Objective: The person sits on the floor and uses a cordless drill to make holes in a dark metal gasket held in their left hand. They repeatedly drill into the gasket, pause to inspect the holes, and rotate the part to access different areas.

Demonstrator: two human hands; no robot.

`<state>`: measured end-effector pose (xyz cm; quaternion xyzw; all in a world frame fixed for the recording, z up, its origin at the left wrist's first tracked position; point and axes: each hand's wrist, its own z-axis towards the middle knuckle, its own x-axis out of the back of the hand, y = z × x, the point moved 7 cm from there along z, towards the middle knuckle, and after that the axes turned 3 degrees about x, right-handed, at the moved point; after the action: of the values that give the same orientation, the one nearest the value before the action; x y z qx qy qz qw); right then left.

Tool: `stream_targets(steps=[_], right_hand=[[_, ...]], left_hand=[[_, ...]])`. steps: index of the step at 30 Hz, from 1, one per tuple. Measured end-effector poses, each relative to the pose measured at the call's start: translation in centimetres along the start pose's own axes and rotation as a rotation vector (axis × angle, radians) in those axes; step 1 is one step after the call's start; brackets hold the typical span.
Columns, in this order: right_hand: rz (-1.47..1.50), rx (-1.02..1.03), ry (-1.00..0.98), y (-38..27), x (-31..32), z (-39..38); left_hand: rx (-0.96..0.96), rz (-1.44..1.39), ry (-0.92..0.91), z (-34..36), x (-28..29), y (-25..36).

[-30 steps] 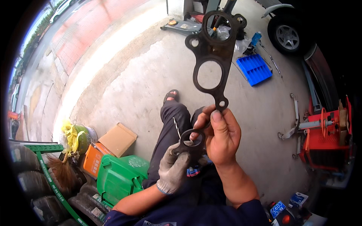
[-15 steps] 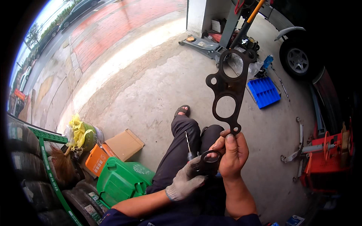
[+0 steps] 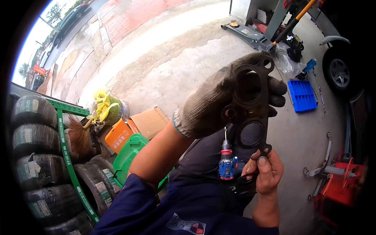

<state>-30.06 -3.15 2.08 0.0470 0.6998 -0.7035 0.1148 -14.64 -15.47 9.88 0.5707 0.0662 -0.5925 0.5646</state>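
A dark, flat metal gasket (image 3: pixel 256 110) with two large round holes and smaller bolt holes is held up in front of me. My left hand (image 3: pixel 215 94), in a grimy knit glove, is behind its upper part, with fingertips curled past its right edge. My bare right hand (image 3: pixel 268 170) pinches its lower end between thumb and fingers. Below the right hand is another dark piece, mostly hidden, whose kind I cannot make out. At my lap is a blue cordless drill (image 3: pixel 226 166), its bit pointing away from me; neither hand touches it.
Stacked tyres (image 3: pixel 37 139) stand at the left behind a green rack post (image 3: pixel 66 156). Near them are a green bin (image 3: pixel 131 154), a cardboard box (image 3: pixel 150 121) and a bucket (image 3: pixel 123 110). Rightward are a blue tray (image 3: pixel 301 96), a floor jack (image 3: pixel 248 33), a car wheel (image 3: pixel 338 72) and red equipment (image 3: pixel 338 192).
My left hand has moved up from beside the drill to behind the gasket's upper part. The right hand keeps its pinch, slightly lower and farther right. The view has shifted left.
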Motion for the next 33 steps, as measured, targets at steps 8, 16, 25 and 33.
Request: stream_targets(steps=[8, 16, 25, 33], right_hand=[[-0.107, -0.008, -0.049, 0.1, -0.3, -0.2], [-0.191, -0.050, -0.053, -0.2, 0.1, 0.5], [-0.148, -0.046, -0.059, -0.6, 0.0, 0.4], [-0.318, -0.239, -0.196, -1.3, 4.4, 3.3]], left_hand=[[0.113, 0.089, 0.124, -1.0, 1.0, 0.8], [0.086, 0.299, 0.291, -1.8, 1.7, 2.2], [0.003, 0.498, 0.276, -1.6, 2.4, 2.8], [0.176, 0.413, 0.203, -2.2, 3.5, 1.9]])
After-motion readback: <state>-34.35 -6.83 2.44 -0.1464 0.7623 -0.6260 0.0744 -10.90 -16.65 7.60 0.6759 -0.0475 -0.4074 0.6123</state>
